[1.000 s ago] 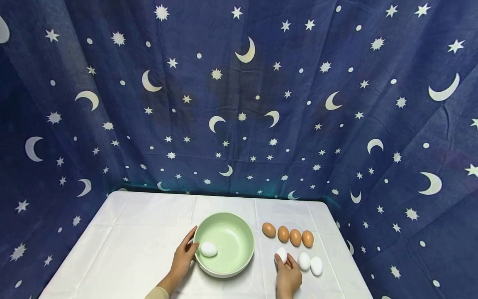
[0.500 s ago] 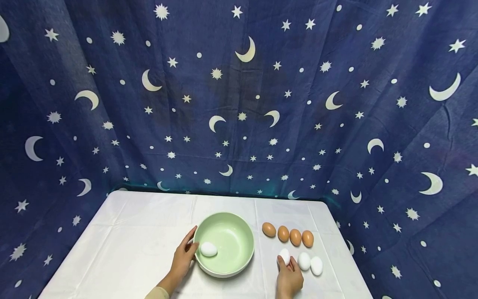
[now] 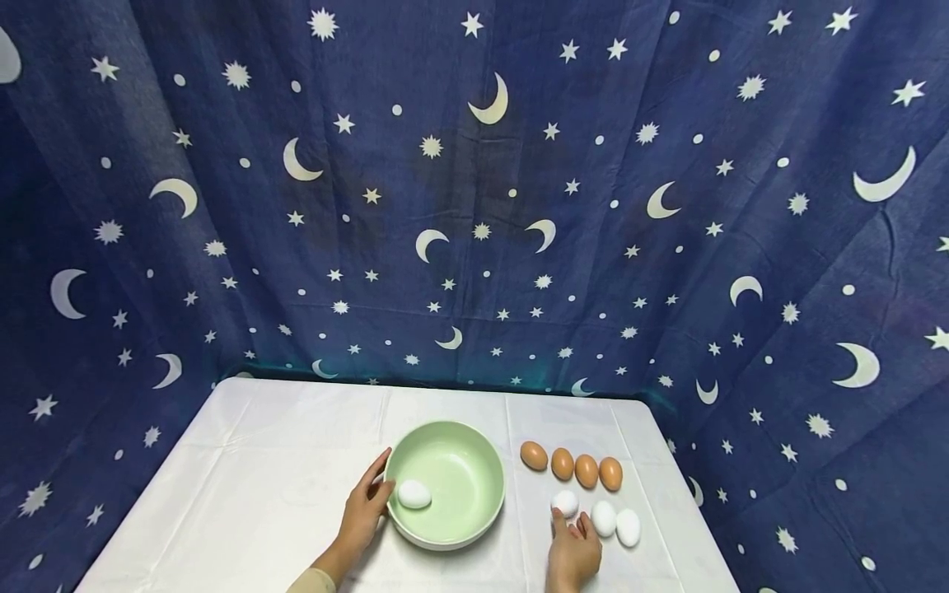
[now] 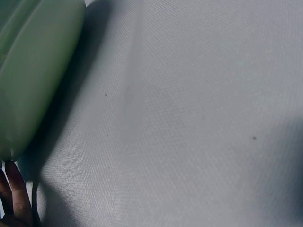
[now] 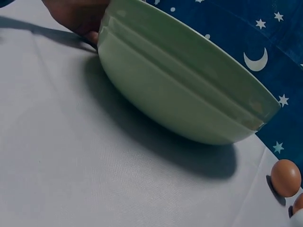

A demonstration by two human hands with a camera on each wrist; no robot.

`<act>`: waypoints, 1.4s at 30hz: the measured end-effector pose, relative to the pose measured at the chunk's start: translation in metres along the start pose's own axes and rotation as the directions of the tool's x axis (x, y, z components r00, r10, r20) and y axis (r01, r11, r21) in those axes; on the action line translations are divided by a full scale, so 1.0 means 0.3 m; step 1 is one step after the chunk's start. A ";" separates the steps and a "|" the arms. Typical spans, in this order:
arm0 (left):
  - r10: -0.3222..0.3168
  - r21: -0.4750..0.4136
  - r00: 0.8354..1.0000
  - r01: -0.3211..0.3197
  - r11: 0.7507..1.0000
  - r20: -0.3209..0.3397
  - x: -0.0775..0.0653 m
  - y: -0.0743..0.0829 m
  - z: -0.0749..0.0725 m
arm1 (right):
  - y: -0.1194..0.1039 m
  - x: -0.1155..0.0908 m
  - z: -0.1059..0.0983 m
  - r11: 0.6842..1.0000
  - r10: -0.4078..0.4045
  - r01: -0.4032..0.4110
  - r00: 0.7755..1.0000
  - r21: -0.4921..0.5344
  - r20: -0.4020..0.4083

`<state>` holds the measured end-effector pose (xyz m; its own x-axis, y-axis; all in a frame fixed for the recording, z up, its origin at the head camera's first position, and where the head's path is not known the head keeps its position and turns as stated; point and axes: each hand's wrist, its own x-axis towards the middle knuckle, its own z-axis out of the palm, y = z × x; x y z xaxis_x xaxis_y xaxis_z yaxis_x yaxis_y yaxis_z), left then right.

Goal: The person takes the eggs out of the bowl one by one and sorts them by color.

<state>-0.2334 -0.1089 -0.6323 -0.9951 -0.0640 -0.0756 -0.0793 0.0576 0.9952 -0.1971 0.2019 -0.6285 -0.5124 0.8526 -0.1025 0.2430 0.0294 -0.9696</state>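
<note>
At the left of a light green bowl, my left hand holds its side, thumb at the rim and fingers along the outer wall. Inside the bowl, near that hand, lies one white egg. To the right, my right hand has its fingers apart, with the thumb tip right at the near edge of another white egg on the table. Two more white eggs lie just right of these fingers. Seen from the left wrist, fingers reach the underside of the bowl.
Several brown eggs form a row behind the white ones. A white cloth covers the table. Dark blue curtains with moons and stars hang behind and at both sides.
The white egg at my right hand has shifted right, then turned sideways and slipped out from between thumb and fingers as these loosened. My left hand and the bowl stay put.
</note>
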 end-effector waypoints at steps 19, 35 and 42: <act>-0.016 -0.028 1.000 0.016 0.999 0.016 -0.009 0.034 -0.007 | -0.202 -0.096 0.027 0.962 -0.160 0.110 0.968 0.249 0.193; 0.003 -0.027 1.000 -0.003 1.000 0.003 -0.008 0.000 -0.001 | -0.345 -0.205 0.220 0.980 -0.165 0.194 0.653 0.047 0.739; 0.016 -0.032 1.000 -0.016 0.999 0.006 -0.009 -0.002 -0.003 | -0.369 -0.253 0.293 0.954 -0.128 0.301 0.442 -0.013 0.888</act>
<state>-0.2307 -0.1097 -0.6325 -0.9966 -0.0568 -0.0598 -0.0614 0.0270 0.9977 -0.2574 0.0881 -0.5330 -0.9888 -0.0905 -0.1190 0.0880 0.2914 -0.9526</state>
